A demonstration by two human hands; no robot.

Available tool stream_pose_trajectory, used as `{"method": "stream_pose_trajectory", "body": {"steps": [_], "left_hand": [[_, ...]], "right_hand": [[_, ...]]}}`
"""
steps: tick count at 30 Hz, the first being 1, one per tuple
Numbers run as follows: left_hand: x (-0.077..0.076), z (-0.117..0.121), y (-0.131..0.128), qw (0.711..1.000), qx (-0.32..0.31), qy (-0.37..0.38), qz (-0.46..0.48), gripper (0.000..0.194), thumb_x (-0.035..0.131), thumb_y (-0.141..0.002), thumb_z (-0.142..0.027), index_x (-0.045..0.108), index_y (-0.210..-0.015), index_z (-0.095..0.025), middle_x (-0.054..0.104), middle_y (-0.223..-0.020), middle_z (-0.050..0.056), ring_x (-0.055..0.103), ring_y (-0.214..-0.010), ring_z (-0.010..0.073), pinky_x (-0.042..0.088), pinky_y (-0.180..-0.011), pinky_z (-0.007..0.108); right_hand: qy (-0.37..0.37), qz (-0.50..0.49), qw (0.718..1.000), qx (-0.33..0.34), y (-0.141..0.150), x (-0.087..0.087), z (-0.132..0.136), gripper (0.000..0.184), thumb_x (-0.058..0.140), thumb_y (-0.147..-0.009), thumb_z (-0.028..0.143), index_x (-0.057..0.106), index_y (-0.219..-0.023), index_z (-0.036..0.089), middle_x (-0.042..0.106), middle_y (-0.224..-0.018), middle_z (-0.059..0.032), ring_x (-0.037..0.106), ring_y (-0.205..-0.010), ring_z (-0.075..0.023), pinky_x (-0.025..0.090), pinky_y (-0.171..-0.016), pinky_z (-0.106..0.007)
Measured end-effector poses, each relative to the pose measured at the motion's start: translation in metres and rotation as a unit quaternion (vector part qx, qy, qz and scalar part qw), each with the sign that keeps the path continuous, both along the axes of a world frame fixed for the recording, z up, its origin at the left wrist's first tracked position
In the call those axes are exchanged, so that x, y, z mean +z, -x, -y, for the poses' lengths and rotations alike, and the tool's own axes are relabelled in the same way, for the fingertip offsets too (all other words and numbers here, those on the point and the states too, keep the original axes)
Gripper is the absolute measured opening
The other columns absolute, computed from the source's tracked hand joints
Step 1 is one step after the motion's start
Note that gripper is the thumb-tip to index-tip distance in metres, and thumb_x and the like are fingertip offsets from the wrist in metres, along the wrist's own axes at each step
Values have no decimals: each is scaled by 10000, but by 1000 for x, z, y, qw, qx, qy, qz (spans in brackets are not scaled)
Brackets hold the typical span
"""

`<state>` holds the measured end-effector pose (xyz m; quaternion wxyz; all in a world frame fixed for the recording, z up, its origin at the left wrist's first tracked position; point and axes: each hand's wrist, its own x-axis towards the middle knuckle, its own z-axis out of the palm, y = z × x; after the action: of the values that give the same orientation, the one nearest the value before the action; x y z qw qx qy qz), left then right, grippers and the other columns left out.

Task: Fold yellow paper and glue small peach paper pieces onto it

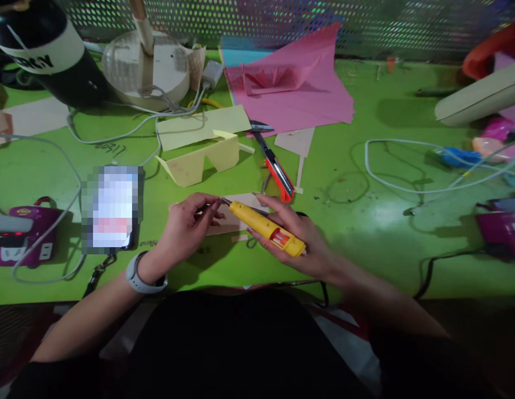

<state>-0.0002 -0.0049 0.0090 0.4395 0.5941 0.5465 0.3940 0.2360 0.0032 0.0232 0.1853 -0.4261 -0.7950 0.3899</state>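
Observation:
My right hand [301, 238] is wrapped round a yellow pen-shaped tool [261, 224] with a narrow metal tip and a window showing orange-red parts inside. The tip points left, towards my left hand [191, 224]. There, thumb and index finger are pinched together right at the tip; whether something small sits between them I cannot make out. Below both hands lies a pale paper piece [230, 221], partly covered. Just beyond my right hand rests an orange-and-black utility knife [278, 174]. Farther back stands a folded yellow paper piece [201, 160] with a notch cut in it.
Pink paper sheets [299, 102] and a yellow strip [203, 127] lie at the back. A lamp base [170, 77] and dark bottle [53, 50] stand back left. On the left are a phone [112, 208] and purple power socket [27, 233]. A white cable [367, 160] loops right.

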Motion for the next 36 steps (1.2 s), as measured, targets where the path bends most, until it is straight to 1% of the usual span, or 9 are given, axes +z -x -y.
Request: {"method": "stream_pose_trajectory", "body": {"steps": [4, 17, 20, 22, 25, 28, 30, 32, 36], "left_hand": [[0, 1, 0, 1000, 1, 7, -2, 196, 547, -926, -271, 648, -1000, -120, 723, -815, 69, 710, -711, 134, 589, -642, 230], [4, 1, 0, 999, -2, 40, -15, 222, 544, -930, -318, 654, -1013, -143, 731, -830, 74, 712, -734, 142, 589, -678, 241], [5, 1, 0, 999, -2, 51, -7, 233, 551, -928, -329, 654, -1015, -140, 731, -837, 77, 714, -733, 145, 592, -672, 238], [7, 0, -1, 998, 3, 66, 13, 243, 566, -919, -336, 654, -1011, -129, 730, -830, 78, 717, -729, 147, 596, -667, 237], [7, 0, 0, 992, 9, 104, 65, 256, 606, -891, -347, 657, -987, -115, 730, -793, 77, 716, -699, 152, 609, -663, 256], [6, -2, 1, 981, 12, 147, 124, 265, 643, -861, -364, 664, -961, -120, 730, -761, 66, 707, -667, 150, 618, -657, 271], [5, -3, 1, 974, 15, 168, 149, 259, 661, -846, -364, 671, -950, -127, 731, -758, 56, 699, -657, 139, 617, -659, 267], [5, -4, 1, 971, 18, 175, 160, 253, 678, -834, -362, 678, -939, -131, 731, -762, 49, 694, -661, 133, 615, -668, 265], [7, -7, -2, 971, 22, 172, 162, 276, 698, -815, -378, 692, -933, -128, 735, -822, 58, 693, -705, 138, 609, -680, 272]], "right_hand": [[-5, 6, 1000, -2, -1, -1, 0, 659, 610, -856, 330, 329, -1446, 242, 729, -905, -27, 666, -635, -180, 532, -569, -322], [4, -8, 1000, -6, 1, 2, 0, 645, 600, -859, 279, 351, -1451, 227, 738, -977, -58, 706, -721, -200, 562, -648, -337], [1, -6, 1000, -6, 0, -1, 1, 653, 603, -862, 296, 338, -1456, 236, 732, -922, -40, 697, -688, -196, 561, -633, -335], [-24, -7, 1000, -16, -3, -3, 2, 664, 605, -868, 326, 320, -1463, 255, 720, -867, -20, 685, -665, -195, 557, -617, -339], [-110, -5, 990, -84, -10, 1, 0, 680, 603, -877, 406, 304, -1473, 276, 708, -854, -26, 673, -665, -216, 551, -597, -361], [-181, 32, 966, -179, -27, 9, -9, 728, 606, -869, 471, 289, -1489, 259, 711, -913, -71, 677, -732, -259, 559, -640, -418], [-184, 91, 953, -224, -44, 9, -20, 790, 616, -853, 494, 261, -1509, 235, 712, -943, -96, 675, -741, -279, 557, -653, -449], [-178, 160, 936, -260, -62, 1, -32, 864, 640, -818, 521, 248, -1520, 206, 713, -957, -114, 672, -717, -293, 550, -634, -468], [-146, 244, 922, -265, -87, -24, -50, 964, 661, -774, 558, 214, -1534, 169, 705, -1059, -142, 678, -799, -322, 549, -633, -473]]}}
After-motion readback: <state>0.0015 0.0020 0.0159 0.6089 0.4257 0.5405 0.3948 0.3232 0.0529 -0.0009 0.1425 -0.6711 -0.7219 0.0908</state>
